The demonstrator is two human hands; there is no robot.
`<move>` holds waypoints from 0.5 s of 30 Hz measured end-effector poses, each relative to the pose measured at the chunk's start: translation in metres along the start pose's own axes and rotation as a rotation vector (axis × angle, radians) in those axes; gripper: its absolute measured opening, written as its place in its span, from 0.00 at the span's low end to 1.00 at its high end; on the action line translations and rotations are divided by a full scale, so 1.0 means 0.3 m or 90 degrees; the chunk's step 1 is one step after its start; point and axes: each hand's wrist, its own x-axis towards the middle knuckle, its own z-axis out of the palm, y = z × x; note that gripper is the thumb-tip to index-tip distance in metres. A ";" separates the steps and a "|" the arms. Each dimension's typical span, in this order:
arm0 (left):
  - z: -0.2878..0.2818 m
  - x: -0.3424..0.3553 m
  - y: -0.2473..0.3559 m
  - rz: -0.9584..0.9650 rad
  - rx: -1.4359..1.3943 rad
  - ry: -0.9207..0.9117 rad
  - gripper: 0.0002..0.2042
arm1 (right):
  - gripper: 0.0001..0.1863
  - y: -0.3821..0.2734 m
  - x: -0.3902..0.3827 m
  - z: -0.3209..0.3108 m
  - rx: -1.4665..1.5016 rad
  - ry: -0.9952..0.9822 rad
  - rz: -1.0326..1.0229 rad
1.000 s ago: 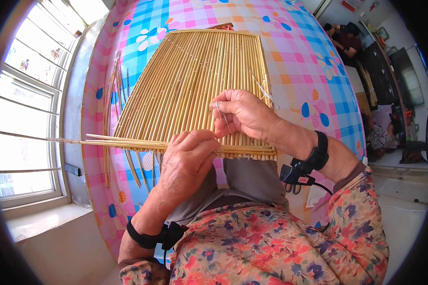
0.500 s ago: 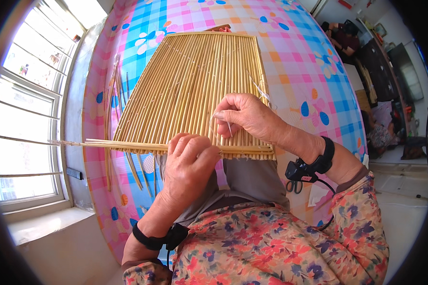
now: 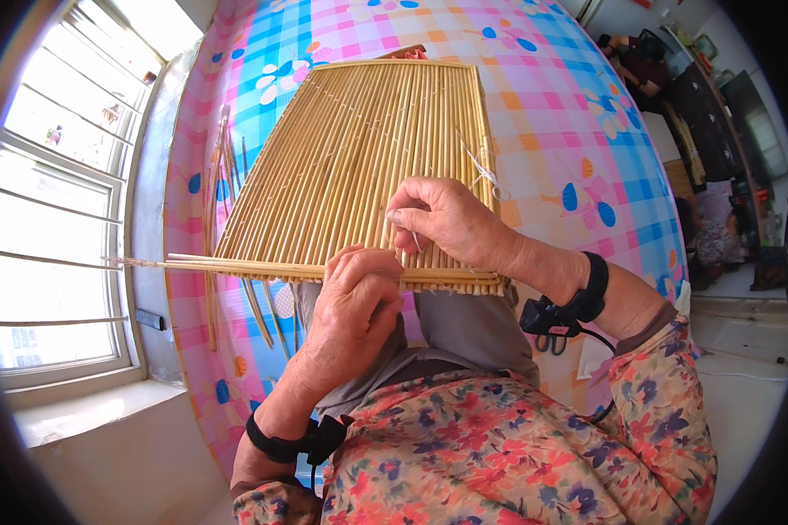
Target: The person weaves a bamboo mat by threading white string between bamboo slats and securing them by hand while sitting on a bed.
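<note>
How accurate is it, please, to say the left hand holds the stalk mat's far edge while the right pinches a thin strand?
Only "far" is wrong: in the head view, the left hand holds the stalk mat by its near edge.

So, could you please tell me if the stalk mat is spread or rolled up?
Spread out: the stalk mat lies as one sheet, stalks side by side, the left hand at its near edge.
</note>
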 end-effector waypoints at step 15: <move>0.024 0.002 -0.007 -0.027 0.057 0.039 0.09 | 0.07 -0.028 0.127 -0.067 0.364 0.106 0.065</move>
